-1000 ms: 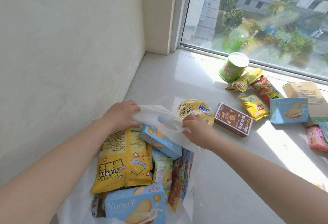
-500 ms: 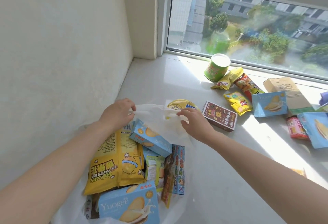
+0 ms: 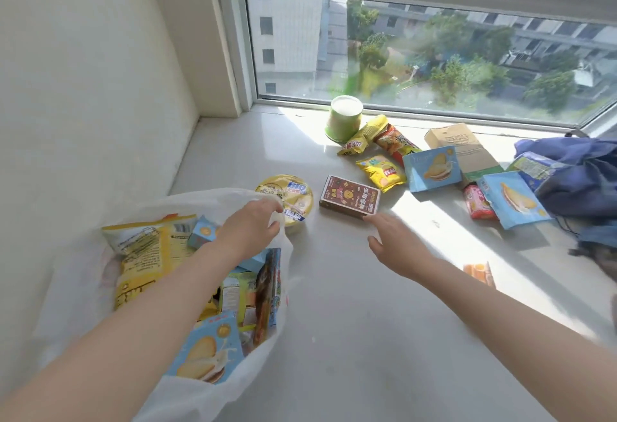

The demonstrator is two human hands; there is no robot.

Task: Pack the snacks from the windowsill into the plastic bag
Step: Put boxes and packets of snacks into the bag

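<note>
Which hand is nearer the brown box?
Right. The right hand is open at the near corner of the brown box; the left hand grips the bag rim beside the yellow bowl, farther left.

Yellow bowl lid point(image 3: 283, 196): "BIG" in blue caps on a white patch, upper right. Chinese chars next to it, not legible.
Brown box point(image 3: 350, 199): row of white Chinese chars on right half, can't read for sure.
Yellow popcorn bag point(image 3: 147, 254) in plastic bag point(image 3: 66, 288): barcode + block of fine print, too small.
Kraft box point(image 3: 462, 147): dark printed logo on top, blurred.
Yellow stick pack point(image 3: 362, 136): red label w/ chars at near end, illegible.
Blue box point(image 3: 432, 167): faint script word along top, unreadable.
</note>
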